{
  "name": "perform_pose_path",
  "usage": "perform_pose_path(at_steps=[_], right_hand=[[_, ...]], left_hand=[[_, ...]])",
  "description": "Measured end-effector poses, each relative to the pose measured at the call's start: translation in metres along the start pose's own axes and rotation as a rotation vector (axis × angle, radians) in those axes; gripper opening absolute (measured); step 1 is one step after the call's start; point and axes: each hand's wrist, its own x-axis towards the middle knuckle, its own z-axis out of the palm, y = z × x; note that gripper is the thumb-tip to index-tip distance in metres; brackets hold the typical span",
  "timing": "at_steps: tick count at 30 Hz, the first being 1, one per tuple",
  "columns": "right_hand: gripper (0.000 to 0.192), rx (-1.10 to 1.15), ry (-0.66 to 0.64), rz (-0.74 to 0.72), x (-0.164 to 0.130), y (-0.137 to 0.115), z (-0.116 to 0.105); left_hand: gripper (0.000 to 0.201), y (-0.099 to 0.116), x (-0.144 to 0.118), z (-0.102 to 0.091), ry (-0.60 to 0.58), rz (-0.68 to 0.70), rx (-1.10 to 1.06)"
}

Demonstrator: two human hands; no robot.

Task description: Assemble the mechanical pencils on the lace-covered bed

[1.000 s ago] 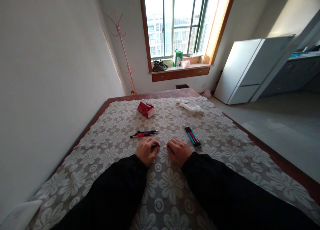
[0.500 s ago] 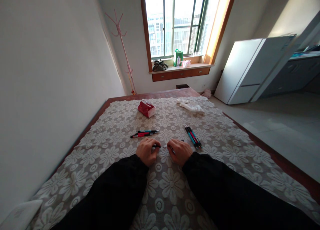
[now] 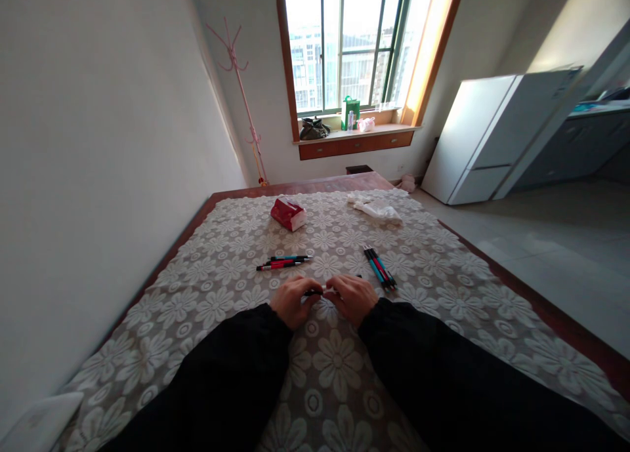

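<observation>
Plain pale wall (image 3: pixel 98 143) fills the left of the frame, mostly in shade. Pink coat stand (image 3: pixel 239 78), upper left, near the corner. Top centre: window (image 3: pixel 331 52), green-framed panes in a brown wooden surround, glare strong, buildings beyond. Wooden drawers (image 3: pixel 344 149) below the sill. Right: white refrigerator (image 3: pixel 487 127), grey cabinets (image 3: pixel 566 147) behind; tiled floor (image 3: pixel 531 235) dim. Sunlight on upper-right wall (image 3: pixel 554 29). Reddish-brown wooden table (image 3: pixel 305 190), flower-patterned cloth (image 3: pixel 339 360), centre to bottom.

1. The reddish-brown tabletop (image 3: pixel 364 182) bore a floral cloth (image 3: pixel 337 360).
2. Toward the far edge, a red packet (image 3: pixel 284 215) lay left of a crumpled white bag (image 3: pixel 378 212).
3. Nearer, a loose cluster of pens (image 3: pixel 283 264) and a neat row of pens (image 3: pixel 378 267) rested apart.
</observation>
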Motion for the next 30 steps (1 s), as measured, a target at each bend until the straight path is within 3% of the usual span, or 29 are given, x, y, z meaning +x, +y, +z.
perform_pose_path(at_steps=[3,6,12,15,21,26,30], right_hand=[[0.020,0.010,0.063,0.069,-0.0005,-0.0010,-0.0016],[0.011,0.005,0.135,0.060,-0.0009,-0.0019,-0.0022],[0.020,0.000,0.076,-0.164,-0.0010,0.0036,0.0042],[0.019,0.015,0.085,-0.098,-0.0013,0.0037,0.0037],[0.015,0.033,0.180,0.029,-0.0022,0.0003,-0.0027],[0.015,0.006,0.065,-0.097,-0.0021,0.0026,-0.0012],[0.016,0.030,0.138,-0.044,-0.0012,-0.0012,-0.0026]], left_hand=[[0.015,-0.0006,-0.0002,0.0001,0.074,-0.046,-0.005],[0.016,-0.0016,0.0000,0.0002,0.110,-0.039,-0.008],[0.011,-0.0021,-0.0012,0.0005,0.040,0.078,-0.056],[0.011,-0.0015,-0.0015,0.0003,0.042,0.056,-0.065],[0.012,-0.0021,-0.0004,-0.0004,0.187,-0.038,-0.052],[0.011,-0.0005,-0.0009,0.0011,0.041,0.081,-0.042],[0.012,0.0009,-0.0012,0.0009,0.086,0.030,0.000]])
